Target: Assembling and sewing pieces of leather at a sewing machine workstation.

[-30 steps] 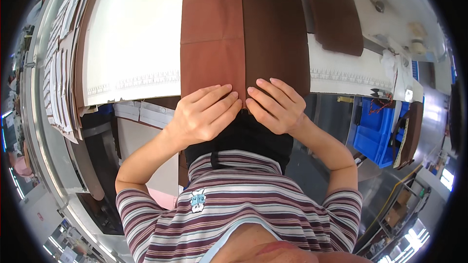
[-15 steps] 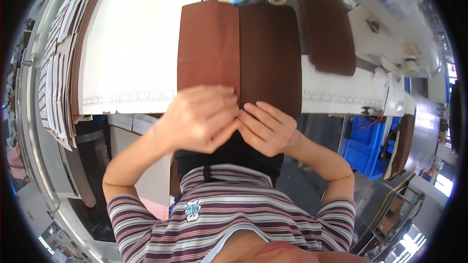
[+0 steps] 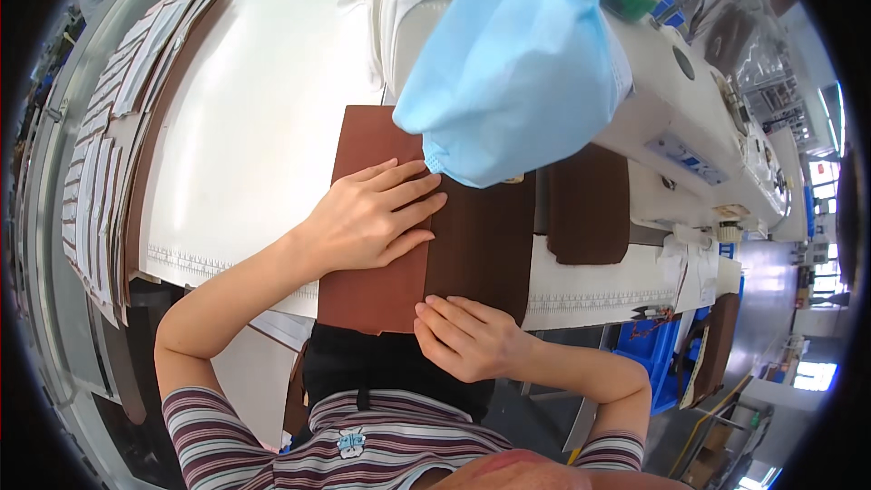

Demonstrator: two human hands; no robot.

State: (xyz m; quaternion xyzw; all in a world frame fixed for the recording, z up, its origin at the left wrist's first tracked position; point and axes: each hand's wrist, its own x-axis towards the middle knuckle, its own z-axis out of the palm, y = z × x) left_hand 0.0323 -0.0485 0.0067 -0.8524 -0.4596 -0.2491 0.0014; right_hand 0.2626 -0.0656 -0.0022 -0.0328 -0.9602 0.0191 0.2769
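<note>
Since a moment ago the left hand (image 3: pixel 372 213) has slid up the seam, away from the table's near edge, while the right hand (image 3: pixel 467 336) has stayed low by the edge; the two hands, which were side by side, are now well apart along the join. To my eye that reads as pressing or smoothing the join along its length, with the far stretch now getting the attention. The view has tipped forward as well, so the blue face mask (image 3: pixel 517 63) hangs large across the top and hides the far end of the work.

The left hand lies flat and open, fingers spread, palm down on the lighter brown leather panel (image 3: pixel 372 286), its fingertips reaching the join; it grips nothing. The right hand is loosely curled, fingertips pressing at the near end of the join where the lighter panel meets the darker brown leather panel (image 3: pixel 481 236); whether it pinches the edge I cannot tell.

The two panels lie flat and touching, side by side on the white table (image 3: pixel 254 127), their near ends overhanging its edge toward the person; both look smooth and stiff, without wrinkles. Another dark brown piece (image 3: pixel 588 204) lies just to the right; a white sewing machine (image 3: pixel 689 118) stands behind.
</note>
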